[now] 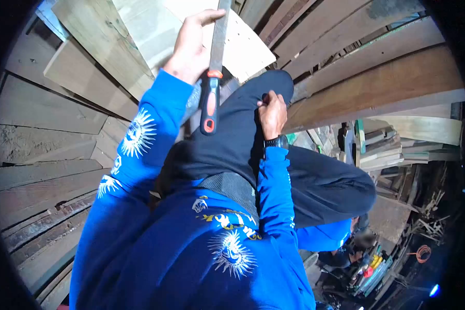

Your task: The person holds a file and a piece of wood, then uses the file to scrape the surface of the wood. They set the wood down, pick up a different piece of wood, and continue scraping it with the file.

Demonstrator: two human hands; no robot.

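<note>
My left hand (189, 44) is closed on the blade of a file (219, 39), with its thumb laid along the metal. The file's black, grey and orange handle (211, 101) points back toward my body, over my dark trousers (232, 144). Beneath the blade is a pale, flat board (245, 51). On my raised knee rests my right hand (274, 116), its fingers curled in against the trouser cloth. Whatever those fingertips may hold is too small to make out. A dark watch (276, 141) is on that wrist.
Wooden planks (46, 108) lie on the left, and a long thick board (377, 85) runs beside my right knee. Stacked offcuts (385, 147) are at the right. Behind, a person in a blue sleeve (320, 236) sits near colourful items (372, 268) and an orange cord coil (423, 253).
</note>
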